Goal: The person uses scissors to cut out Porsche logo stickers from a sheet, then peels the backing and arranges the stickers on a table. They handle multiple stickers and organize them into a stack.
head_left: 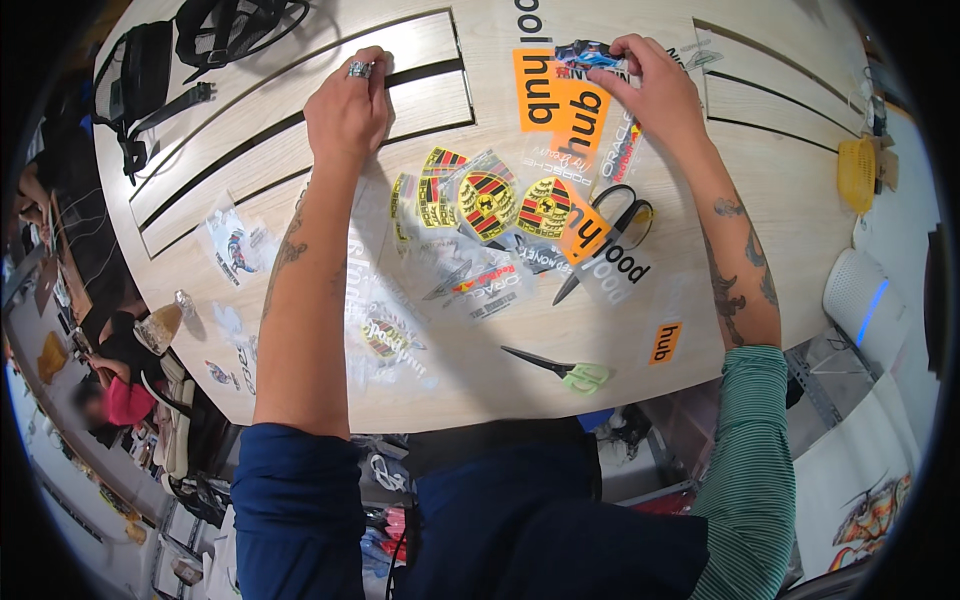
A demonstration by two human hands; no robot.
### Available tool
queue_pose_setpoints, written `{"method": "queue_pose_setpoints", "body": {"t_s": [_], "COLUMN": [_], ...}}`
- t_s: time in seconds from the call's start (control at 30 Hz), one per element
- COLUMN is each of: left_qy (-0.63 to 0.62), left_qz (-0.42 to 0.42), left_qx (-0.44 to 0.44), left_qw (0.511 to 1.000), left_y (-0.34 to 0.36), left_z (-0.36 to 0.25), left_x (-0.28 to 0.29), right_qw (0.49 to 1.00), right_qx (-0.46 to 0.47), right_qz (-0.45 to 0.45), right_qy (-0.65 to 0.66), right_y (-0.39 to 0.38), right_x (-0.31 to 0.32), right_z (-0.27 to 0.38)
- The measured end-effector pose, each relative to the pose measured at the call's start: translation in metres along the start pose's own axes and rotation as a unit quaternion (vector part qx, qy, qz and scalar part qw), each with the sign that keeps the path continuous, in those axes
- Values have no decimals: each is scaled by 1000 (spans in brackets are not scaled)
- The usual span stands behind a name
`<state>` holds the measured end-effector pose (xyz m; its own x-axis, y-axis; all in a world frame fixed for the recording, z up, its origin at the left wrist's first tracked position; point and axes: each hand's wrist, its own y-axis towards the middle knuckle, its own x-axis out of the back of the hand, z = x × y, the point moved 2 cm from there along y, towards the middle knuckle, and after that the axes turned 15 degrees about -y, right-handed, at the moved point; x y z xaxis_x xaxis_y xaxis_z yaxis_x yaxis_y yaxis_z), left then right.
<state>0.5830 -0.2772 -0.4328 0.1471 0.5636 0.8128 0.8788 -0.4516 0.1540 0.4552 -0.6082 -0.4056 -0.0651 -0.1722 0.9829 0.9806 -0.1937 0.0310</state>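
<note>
My left hand (348, 108), fingers curled, is at the slotted wood-grain table (455, 385); can't tell if it grips anything. Shield-shaped stickers (487, 205) on clear film lie mid-table, then orange rectangular stickers (537, 92), then a glossy blue sticker (585, 53) pinched by my right hand's (655, 88) thumb and fingers.

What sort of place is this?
Probably a small craft or printing workshop, though I can't be sure: colourful printed decals are spread over a large light wooden table, with green-handled scissors among them.
</note>
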Motion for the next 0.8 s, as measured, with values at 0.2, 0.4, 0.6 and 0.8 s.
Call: {"method": "queue_pose_setpoints", "body": {"t_s": [0.2,0.4,0.6,0.8], "left_qy": [1,9,10,14], "left_qz": [2,11,7,9], "left_qx": [7,25,11,0], "left_qw": [1000,1000,1000,1000], "left_y": [0,1,0,-4], "left_z": [2,1,1,0], "left_x": [-1,0,0,2], "right_qw": [993,993,989,988], "right_qx": [59,-48,-23,-30], "right_qz": [100,103,145,150], "right_qy": [25,38,-17,31], "right_y": [-54,-51,-66,-82], "right_x": [6,16,16,12], "right_z": [22,8,17,16]}}
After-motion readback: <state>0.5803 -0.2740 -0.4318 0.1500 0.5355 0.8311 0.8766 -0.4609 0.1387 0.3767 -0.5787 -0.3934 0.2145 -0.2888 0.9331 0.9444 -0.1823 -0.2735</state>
